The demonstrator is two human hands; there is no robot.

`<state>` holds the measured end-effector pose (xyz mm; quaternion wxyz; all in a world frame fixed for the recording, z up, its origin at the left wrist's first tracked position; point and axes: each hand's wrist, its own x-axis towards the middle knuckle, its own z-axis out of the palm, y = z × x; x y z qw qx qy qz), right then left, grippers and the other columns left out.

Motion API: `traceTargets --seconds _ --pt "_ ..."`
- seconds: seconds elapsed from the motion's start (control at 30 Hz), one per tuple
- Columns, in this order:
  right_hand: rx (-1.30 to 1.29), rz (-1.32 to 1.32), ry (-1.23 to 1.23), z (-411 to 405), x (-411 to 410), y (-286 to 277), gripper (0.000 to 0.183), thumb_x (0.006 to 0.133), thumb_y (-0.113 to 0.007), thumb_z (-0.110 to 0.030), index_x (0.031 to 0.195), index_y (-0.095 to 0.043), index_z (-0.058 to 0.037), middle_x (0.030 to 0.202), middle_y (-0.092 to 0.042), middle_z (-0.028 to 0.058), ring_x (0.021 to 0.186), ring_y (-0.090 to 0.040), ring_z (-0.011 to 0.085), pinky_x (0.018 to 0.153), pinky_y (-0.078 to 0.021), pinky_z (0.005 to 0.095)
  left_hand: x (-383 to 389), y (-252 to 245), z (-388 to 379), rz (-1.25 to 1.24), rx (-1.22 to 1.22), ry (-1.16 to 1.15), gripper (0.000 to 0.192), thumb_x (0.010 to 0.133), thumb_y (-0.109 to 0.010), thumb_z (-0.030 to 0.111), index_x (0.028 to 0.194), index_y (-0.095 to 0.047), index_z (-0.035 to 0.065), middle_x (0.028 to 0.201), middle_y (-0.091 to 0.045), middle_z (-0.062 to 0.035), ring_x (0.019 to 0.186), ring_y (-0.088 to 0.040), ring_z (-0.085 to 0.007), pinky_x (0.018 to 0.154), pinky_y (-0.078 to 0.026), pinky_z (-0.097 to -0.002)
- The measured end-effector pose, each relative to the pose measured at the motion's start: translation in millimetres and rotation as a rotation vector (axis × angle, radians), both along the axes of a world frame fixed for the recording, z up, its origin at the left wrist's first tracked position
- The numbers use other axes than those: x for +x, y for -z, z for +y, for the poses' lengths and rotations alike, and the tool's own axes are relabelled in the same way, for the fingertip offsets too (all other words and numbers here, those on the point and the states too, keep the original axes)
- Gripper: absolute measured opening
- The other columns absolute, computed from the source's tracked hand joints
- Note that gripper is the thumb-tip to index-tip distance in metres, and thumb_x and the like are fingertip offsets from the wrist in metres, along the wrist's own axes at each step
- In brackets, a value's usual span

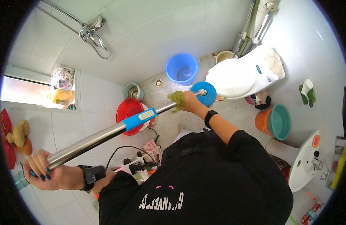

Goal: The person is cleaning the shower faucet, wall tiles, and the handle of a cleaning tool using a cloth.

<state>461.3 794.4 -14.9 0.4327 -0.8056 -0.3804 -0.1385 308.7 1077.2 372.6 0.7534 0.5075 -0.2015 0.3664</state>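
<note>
A telescopic spin-mop pole (88,143) of steel slants across the view, its blue clip (140,119) near the middle. My left hand (46,171) grips the thick end, just above a pale green end cap (20,180). Around the thinner section my right hand (190,101) is closed, with a green cloth (177,99) pressed between palm and pole. Beyond that hand, the pole meets a round blue mop head (206,92), which appears close to the toilet (232,77). The underside of the head is mostly hidden.
A blue bucket (182,69) stands by the far wall. Left of the pole are a red basin (130,115) and a grey-green bucket (133,92). On the right are orange (263,121) and green (279,122) buckets and a washbasin (301,168). A shower mixer (90,33) juts from the wall.
</note>
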Motion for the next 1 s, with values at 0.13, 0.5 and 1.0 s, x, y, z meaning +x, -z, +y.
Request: traceTargets --seconds 0.13,0.5,1.0 --pt "-0.108 0.003 0.003 -39.1 14.7 37.5 0.016 0.066 -0.061 -0.016 0.081 -0.057 -0.0113 0.074 -0.059 0.0074 0.063 -0.058 0.0268 0.054 -0.0456 0.0381 -30.4 -15.6 49.7 -0.027 -0.020 0.016 0.031 0.086 -0.037 0.003 0.058 -0.026 0.0142 0.045 -0.026 0.0027 0.036 -0.022 -0.0069 0.041 -0.025 -0.0226" --pt "0.044 -0.021 0.202 -39.7 14.8 16.0 0.015 0.056 -0.063 -0.004 0.064 -0.052 -0.0099 0.060 -0.053 0.0038 0.054 -0.054 0.0222 0.049 -0.0419 0.0303 -43.1 6.7 46.5 -0.325 -0.023 -0.249 0.073 0.072 -0.061 0.042 0.112 -0.032 -0.0118 0.109 -0.040 -0.0242 0.104 -0.039 -0.0363 0.096 -0.027 -0.0425" --pt "0.082 -0.161 -0.037 3.5 -16.0 -91.9 0.021 0.062 -0.065 -0.018 0.080 -0.059 -0.0105 0.074 -0.058 0.0051 0.064 -0.056 0.0230 0.052 -0.0420 0.0338 47.2 159.7 -122.7 0.115 -0.132 0.242 0.048 0.091 -0.039 0.044 0.055 -0.025 0.0150 0.044 -0.026 0.0049 0.037 -0.021 -0.0086 0.038 -0.020 -0.0234"
